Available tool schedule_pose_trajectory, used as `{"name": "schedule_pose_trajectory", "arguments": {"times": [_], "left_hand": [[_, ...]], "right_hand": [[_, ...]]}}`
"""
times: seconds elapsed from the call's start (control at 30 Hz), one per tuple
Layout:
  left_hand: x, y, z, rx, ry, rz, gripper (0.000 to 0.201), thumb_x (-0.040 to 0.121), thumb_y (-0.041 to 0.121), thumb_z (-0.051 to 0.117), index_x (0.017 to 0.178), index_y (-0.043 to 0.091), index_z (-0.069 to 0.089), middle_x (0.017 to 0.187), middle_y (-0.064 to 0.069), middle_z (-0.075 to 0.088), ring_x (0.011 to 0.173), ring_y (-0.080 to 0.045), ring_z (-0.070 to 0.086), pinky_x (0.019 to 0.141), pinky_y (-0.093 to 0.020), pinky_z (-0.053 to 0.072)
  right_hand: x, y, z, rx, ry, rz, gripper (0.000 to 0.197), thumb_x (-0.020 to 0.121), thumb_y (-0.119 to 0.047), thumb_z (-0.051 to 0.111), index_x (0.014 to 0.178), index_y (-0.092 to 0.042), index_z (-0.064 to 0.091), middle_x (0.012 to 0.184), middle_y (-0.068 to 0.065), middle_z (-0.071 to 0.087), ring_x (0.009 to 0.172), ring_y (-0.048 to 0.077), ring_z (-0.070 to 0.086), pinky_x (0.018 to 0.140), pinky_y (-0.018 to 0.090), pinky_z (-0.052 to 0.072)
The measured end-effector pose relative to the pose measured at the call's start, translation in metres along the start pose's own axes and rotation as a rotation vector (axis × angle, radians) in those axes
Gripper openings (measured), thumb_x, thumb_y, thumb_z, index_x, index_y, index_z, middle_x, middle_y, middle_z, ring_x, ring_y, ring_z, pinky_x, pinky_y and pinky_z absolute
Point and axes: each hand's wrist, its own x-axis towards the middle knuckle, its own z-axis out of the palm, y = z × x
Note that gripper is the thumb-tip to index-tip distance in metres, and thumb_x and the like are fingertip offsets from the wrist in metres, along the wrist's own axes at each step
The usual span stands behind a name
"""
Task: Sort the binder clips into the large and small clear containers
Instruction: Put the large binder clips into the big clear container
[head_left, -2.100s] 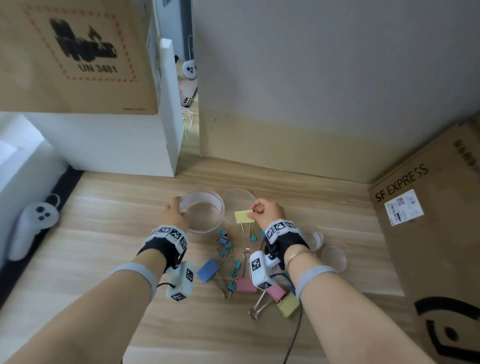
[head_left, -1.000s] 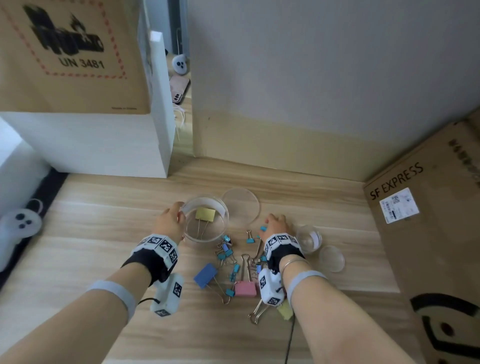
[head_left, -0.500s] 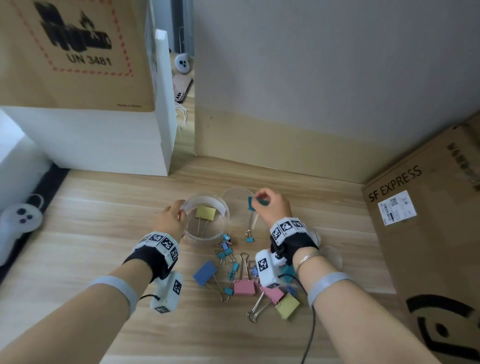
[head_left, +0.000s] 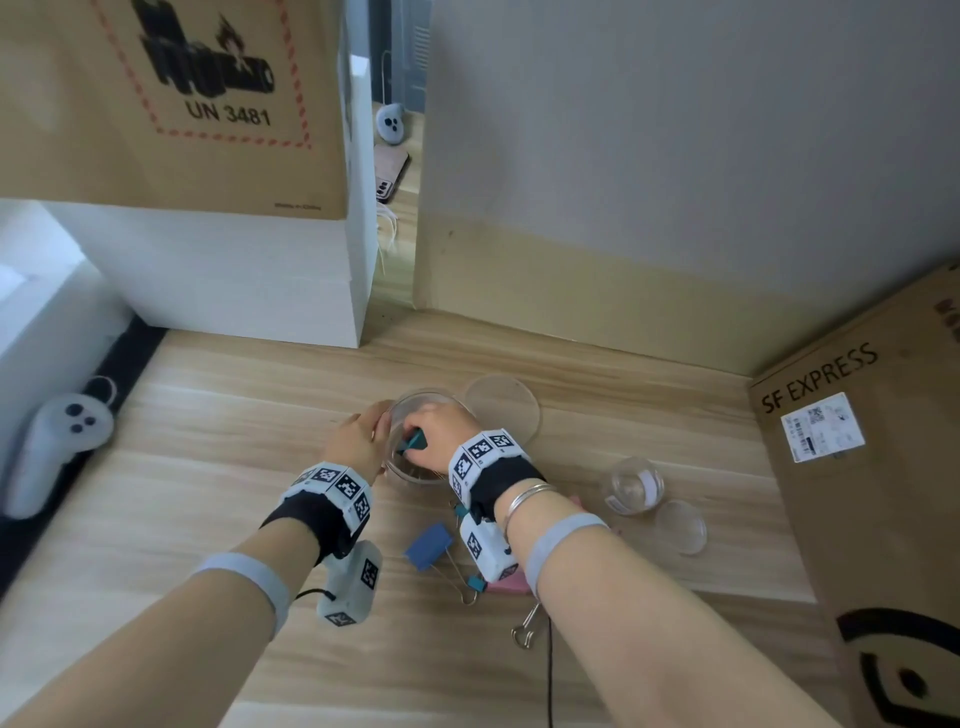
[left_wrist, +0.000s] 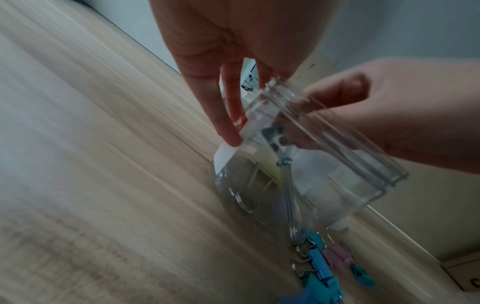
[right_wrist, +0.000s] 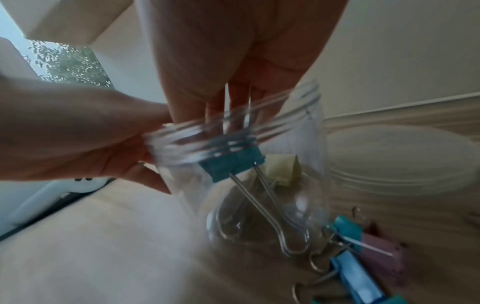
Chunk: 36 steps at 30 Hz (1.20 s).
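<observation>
Inside large container — teal clip, seemingly yellow clip.

We observe both forearms entering from the lower frame, converging at centre. The left hand sits just left of centre, fingers extended downward and pressed against the wall of the large jar, thumb on the opposite side. The right hand lies immediately beside it, fingertips pinching a teal clip at the jar's mouth. Both wrists carry marker-covered bands.
</observation>
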Motion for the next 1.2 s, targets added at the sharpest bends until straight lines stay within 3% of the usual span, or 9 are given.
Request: {"name": "schedule_pose_trajectory", "arguments": {"times": [0.1, 0.3, 0.43, 0.53, 0.7, 0.8, 0.9, 1.03, 1.2], "left_hand": [[0.001, -0.001, 0.001, -0.004, 0.008, -0.016, 0.037, 0.1, 0.025, 0.035, 0.132, 0.017, 0.049, 0.123, -0.027, 0.055, 0.103, -0.04, 0.06, 0.084, -0.051, 0.056], [-0.001, 0.0, 0.0, 0.055, -0.001, 0.007, 0.038, 0.101, 0.027, 0.031, 0.135, 0.019, 0.046, 0.12, -0.024, 0.056, 0.089, -0.038, 0.065, 0.074, -0.047, 0.06], [0.0, 0.0, 0.001, 0.08, 0.007, 0.011, 0.038, 0.101, 0.026, 0.031, 0.135, 0.019, 0.045, 0.119, -0.025, 0.055, 0.091, -0.038, 0.064, 0.076, -0.047, 0.06], [0.0, 0.0, 0.003, 0.101, 0.017, 0.008, 0.037, 0.1, 0.028, 0.03, 0.134, 0.022, 0.045, 0.118, -0.025, 0.056, 0.093, -0.038, 0.063, 0.079, -0.048, 0.058], [0.0, 0.0, 0.003, 0.106, 0.003, 0.017, 0.037, 0.1, 0.026, 0.03, 0.134, 0.022, 0.043, 0.117, -0.022, 0.056, 0.086, -0.037, 0.064, 0.073, -0.048, 0.06], [0.0, 0.0, 0.003, 0.107, 0.006, 0.018, 0.037, 0.1, 0.026, 0.031, 0.134, 0.023, 0.043, 0.118, -0.021, 0.055, 0.089, -0.037, 0.064, 0.074, -0.048, 0.06], [0.001, 0.0, 0.004, 0.094, 0.007, 0.027, 0.037, 0.1, 0.026, 0.031, 0.134, 0.021, 0.043, 0.118, -0.022, 0.055, 0.093, -0.037, 0.062, 0.078, -0.049, 0.059], [0.002, -0.001, 0.003, 0.085, 0.008, 0.035, 0.037, 0.1, 0.021, 0.033, 0.135, 0.017, 0.044, 0.122, -0.026, 0.054, 0.101, -0.039, 0.059, 0.081, -0.05, 0.057], [0.003, -0.002, 0.004, 0.095, 0.0, 0.039, 0.037, 0.1, 0.023, 0.031, 0.135, 0.018, 0.043, 0.119, -0.025, 0.056, 0.097, -0.038, 0.06, 0.081, -0.05, 0.057]], "right_hand": [[-0.004, -0.004, 0.003, 0.051, 0.039, 0.017, 0.028, 0.089, -0.028, 0.057, 0.115, -0.019, 0.061, 0.111, 0.005, 0.067, 0.096, 0.024, 0.062, 0.079, 0.032, 0.049], [-0.044, 0.037, -0.013, 0.185, 0.479, 0.288, 0.011, 0.093, -0.019, 0.049, 0.092, -0.014, 0.059, 0.082, 0.002, 0.064, 0.068, 0.017, 0.057, 0.065, 0.027, 0.051], [-0.076, 0.081, 0.002, 0.089, 0.099, 0.568, 0.017, 0.093, -0.014, 0.047, 0.102, -0.01, 0.061, 0.097, 0.01, 0.067, 0.08, 0.024, 0.061, 0.072, 0.029, 0.051], [-0.091, 0.102, 0.029, 0.023, -0.212, 0.697, 0.009, 0.082, -0.01, 0.06, 0.087, -0.013, 0.066, 0.088, 0.01, 0.065, 0.083, 0.026, 0.062, 0.074, 0.029, 0.051], [-0.101, 0.106, 0.031, 0.057, -0.348, 0.684, 0.009, 0.089, -0.008, 0.058, 0.089, -0.009, 0.068, 0.102, 0.011, 0.065, 0.098, 0.022, 0.061, 0.08, 0.024, 0.047], [-0.101, 0.113, 0.031, 0.111, -0.346, 0.696, 0.031, 0.087, -0.007, 0.061, 0.061, -0.018, 0.048, 0.069, -0.002, 0.05, 0.074, 0.015, 0.051, 0.051, 0.014, 0.034], [-0.106, 0.106, 0.015, 0.179, -0.261, 0.691, 0.002, 0.085, -0.015, 0.067, 0.086, -0.013, 0.067, 0.09, 0.001, 0.067, 0.083, 0.018, 0.054, 0.07, 0.02, 0.047], [-0.099, 0.09, -0.026, 0.221, -0.147, 0.663, 0.025, 0.084, -0.02, 0.068, 0.107, -0.011, 0.067, 0.111, 0.006, 0.068, 0.098, 0.023, 0.063, 0.092, 0.031, 0.052], [-0.064, 0.055, -0.063, 0.353, 0.051, 0.492, 0.02, 0.091, -0.024, 0.057, 0.103, -0.012, 0.066, 0.097, 0.003, 0.065, 0.081, 0.016, 0.059, 0.071, 0.023, 0.051]]}}
